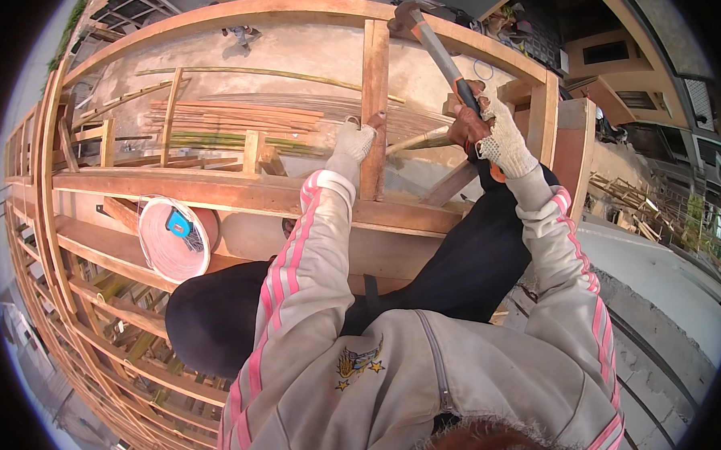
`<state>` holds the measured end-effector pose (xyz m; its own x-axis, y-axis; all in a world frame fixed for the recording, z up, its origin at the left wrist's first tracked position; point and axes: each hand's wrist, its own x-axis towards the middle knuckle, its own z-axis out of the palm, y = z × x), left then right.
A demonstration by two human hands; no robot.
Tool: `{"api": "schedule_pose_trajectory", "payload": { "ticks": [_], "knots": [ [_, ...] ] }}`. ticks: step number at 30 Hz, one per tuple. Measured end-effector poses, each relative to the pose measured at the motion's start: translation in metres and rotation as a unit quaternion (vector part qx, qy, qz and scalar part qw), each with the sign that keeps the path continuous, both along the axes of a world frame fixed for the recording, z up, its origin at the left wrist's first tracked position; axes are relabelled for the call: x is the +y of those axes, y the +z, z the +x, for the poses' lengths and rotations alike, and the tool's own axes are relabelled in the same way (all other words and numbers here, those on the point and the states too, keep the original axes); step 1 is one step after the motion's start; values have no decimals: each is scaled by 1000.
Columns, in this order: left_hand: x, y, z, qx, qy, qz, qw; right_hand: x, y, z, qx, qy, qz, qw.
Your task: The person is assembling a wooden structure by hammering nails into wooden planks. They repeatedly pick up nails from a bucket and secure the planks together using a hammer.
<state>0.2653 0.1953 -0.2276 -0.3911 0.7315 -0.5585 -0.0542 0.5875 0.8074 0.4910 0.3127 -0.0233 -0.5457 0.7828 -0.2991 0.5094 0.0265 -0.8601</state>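
High on the wooden frame (214, 191), left hand (353, 141) clamps the upright post (374, 104); right hand (485, 127) fists a raised hammer (429, 37) (gloved, both). Bucket (172, 237) sits left; bamboo pile (235, 122) lies below.

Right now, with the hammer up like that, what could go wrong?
1. The left hand grips the upright wooden post just below where the hammer is raised by the right hand; a missed swing could hit those fingers.
2. The person seems perched on a wooden frame high above the ground; a hard swing might upset their balance.
3. The white bucket sits on a beam and could be jolted off.
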Motion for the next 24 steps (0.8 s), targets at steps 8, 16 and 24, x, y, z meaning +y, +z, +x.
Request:
{"api": "schedule_pose_trajectory", "payload": {
  "ticks": [8, 16, 24],
  "knots": [
    [11, 4, -9, -86, -9, -6, 996, 118, -53, -63, -163, 125, 284, 937],
    [5, 0, -7, -79, -27, -36, 996, 78, -58, -89, -51, 129, 299, 944],
    [4, 10, -11, -126, -18, -22, 992, 55, -110, -117, -95, -29, 113, 989]
  ]
}}
